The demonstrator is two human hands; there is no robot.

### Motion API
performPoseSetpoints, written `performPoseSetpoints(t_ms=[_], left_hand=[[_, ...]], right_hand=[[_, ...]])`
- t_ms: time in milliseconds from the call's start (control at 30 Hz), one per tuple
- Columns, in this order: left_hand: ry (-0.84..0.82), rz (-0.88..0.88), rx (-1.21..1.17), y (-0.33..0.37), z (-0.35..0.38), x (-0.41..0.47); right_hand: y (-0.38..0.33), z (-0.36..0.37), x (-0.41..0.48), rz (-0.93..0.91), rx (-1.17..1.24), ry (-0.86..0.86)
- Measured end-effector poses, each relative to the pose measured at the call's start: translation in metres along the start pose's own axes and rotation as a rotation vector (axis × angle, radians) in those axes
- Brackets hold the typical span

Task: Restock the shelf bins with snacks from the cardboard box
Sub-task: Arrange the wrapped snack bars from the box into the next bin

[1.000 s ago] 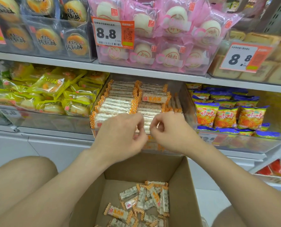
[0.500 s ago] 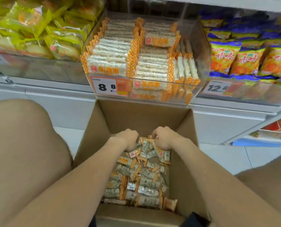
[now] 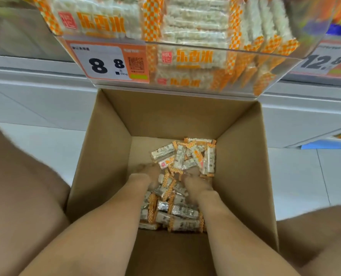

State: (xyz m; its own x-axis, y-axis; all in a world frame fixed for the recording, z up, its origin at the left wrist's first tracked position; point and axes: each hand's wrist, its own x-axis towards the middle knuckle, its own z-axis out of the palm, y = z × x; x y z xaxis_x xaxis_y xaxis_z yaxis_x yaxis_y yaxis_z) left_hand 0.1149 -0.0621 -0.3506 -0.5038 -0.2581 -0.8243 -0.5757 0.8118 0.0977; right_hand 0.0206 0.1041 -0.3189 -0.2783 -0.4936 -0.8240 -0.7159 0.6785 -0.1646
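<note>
Inside cardboard box (image 3: 106, 156), left hand (image 3: 143, 177), right hand (image 3: 196, 186) amid snacks (image 3: 185, 158), box floor (image 3: 139, 150) bare leftward, grip unclear.

White floor tiles (image 3: 309, 176) lie at 3 and 9 o'clock. A white shelf base (image 3: 36, 96) runs from 10 to 2 o'clock.

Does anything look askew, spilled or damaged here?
Nothing is spilled or damaged. One irregularity: at the right end of the clear bin, several snack packs stand on edge and lean, unlike the flat rows beside them. Loose packs lie heaped in the cardboard box.
</note>
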Motion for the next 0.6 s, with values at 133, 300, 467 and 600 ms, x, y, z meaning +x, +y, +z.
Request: performPoseSetpoints(t_ms=[133,300,467,600], left_hand=[[-0.032,-0.036,-0.028,0.002,0.007,0.004],[-0.123,-0.002,-0.133,0.001,0.001,-0.004],[-0.01,0.012,-0.421,-0.006,-0.021,-0.028],[0.11,0.073,-0.637,-0.007,-0.055,-0.064]], right_hand=[[0.01,-0.012,0.004,0.093,0.256,0.014],[0.023,-0.036,-0.003,0.222,0.737,0.211],[0.023,-0.055,-0.026,0.114,1.027,0.309],[0.014,-0.078,-0.056,0.02,1.058,0.372]])
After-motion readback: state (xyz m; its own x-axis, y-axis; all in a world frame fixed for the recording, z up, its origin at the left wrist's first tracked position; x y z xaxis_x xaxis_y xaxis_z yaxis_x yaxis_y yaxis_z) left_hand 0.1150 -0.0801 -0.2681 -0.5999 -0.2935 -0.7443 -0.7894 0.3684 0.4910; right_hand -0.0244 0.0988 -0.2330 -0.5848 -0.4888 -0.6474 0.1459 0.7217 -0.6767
